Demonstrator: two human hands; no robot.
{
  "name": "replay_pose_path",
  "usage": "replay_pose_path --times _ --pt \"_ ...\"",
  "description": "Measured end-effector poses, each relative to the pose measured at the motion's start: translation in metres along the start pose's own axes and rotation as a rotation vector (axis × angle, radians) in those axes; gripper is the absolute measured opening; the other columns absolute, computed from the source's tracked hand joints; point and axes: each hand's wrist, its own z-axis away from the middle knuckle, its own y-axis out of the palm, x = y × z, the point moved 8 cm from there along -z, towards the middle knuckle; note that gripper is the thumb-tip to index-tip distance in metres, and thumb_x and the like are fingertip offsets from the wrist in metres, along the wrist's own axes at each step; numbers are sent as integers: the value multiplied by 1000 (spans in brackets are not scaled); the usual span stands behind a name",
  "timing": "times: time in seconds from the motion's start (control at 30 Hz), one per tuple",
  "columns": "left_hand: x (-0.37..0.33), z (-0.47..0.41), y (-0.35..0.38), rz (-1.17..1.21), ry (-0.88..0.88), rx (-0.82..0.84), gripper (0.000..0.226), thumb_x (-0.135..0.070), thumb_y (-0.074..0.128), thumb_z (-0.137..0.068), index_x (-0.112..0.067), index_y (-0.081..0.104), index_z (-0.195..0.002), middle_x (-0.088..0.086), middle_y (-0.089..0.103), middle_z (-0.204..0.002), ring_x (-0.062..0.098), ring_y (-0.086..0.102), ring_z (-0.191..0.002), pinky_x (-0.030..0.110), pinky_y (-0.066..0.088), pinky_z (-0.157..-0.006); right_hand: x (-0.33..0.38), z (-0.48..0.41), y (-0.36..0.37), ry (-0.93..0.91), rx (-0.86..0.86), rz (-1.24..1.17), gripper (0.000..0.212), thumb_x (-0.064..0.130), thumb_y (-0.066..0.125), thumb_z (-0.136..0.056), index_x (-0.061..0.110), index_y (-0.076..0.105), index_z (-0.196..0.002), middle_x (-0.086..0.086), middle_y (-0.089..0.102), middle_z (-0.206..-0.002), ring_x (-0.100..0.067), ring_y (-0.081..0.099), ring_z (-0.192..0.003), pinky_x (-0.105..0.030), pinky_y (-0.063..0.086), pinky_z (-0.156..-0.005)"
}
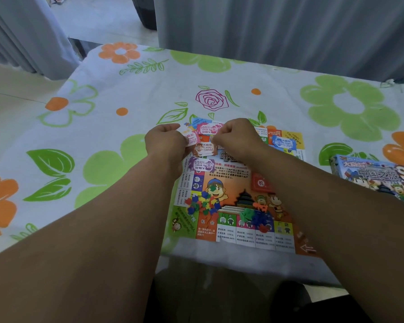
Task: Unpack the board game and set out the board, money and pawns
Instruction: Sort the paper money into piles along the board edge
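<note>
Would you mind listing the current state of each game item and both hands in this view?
Board: unfolded, flat on the tablecloth.
Game box: lying right of the board.
Pink note: pinched by the left hand.
Right hand: curled at the notes, grip unclear.
Purple note: loose on the board.
Blue note: loose on the board.
Red cards: stacked on the board.
Coloured pieces: heaped on the board.

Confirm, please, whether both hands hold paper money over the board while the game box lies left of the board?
Not quite: in the head view the game box lies right of the board, not left. Both the left hand and right hand do hold paper money over the board.
</note>
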Motion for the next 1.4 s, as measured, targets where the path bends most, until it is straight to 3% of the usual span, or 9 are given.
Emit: replay_pose_path --times 0.1,0.27,0.5,0.7,1.0,1.07,1.17,1.27,1.4 --pt "1 2 6 -11 4 45 33 13 58 -89 -11 62 -112 14 68 -99 25 71 -75 32 62 -61 11 5 4 -24 49 -134 33 29 70 -92 -5 68 -89 -10 64 -67 0 56 -47 -19 43 -46" --pt "4 4 11 -7 -11 62 31 10 59 -90 -12 65 -111 15 70 -99 24 70 -70 40 63 -70 6 2 14 40 105 -219 20 17 74 -89 -1 68 -95 -7 59 -66 -16 45 -48 -24 36 -42" --pt "4 -2 5 77 -9 -23 26 6 50 -97 -11 63 -111 13 65 -95 24 72 -69 40 63 -68 -2 -11 -6 112 -34 -311 10 12 72 -90 3 68 -87 -14 69 -79 -6 53 -39 -18 39 -38" --pt "7 -4 3 67 -22 -37 26 6 50 -97 -12 63 -111 10 63 -91 24 72 -69 40 63 -68 -15 -29 -9 131 -180 -314 18 15 77 -86 8 66 -74 -12 73 -83 -28 73 -78 -48 62 -75" --pt "6 -4 3 33 -18 -26 24 4 55 -95 -13 62 -111 11 65 -95 23 73 -67 38 64 -67 -7 -36 -7 83 -231 -182 18 14 76 -85 -1 66 -81 -15 72 -86 -30 71 -83 -49 60 -78" --pt "6 -1 7 32 -20 -14 24 5 57 -94 -13 62 -108 12 67 -97 24 73 -67 39 64 -67 0 -28 -4 36 -138 -245 11 11 71 -89 2 68 -84 -6 70 -81 -18 67 -75 -36 58 -67" --pt "5 4 14 37 3 14 24 10 59 -90 -11 62 -101 15 68 -99 28 74 -73 37 63 -67 9 -12 0 11 13 -268 28 26 71 -92 -2 67 -92 -11 68 -77 -13 53 -50 -21 40 -42" --pt "6 10 24 40 10 44 25 11 59 -89 -12 63 -99 18 69 -100 29 73 -76 37 63 -69 9 0 -7 6 43 -205 28 20 77 -87 -5 68 -95 -8 65 -69 -11 52 -42 -19 39 -39" --pt "5 19 35 40 7 64 24 6 52 -94 -8 65 -107 17 69 -93 20 68 -54 35 63 -64 -3 9 -22 50 32 -235 18 11 75 -88 -4 67 -93 -8 59 -64 -14 49 -44 -22 38 -40"
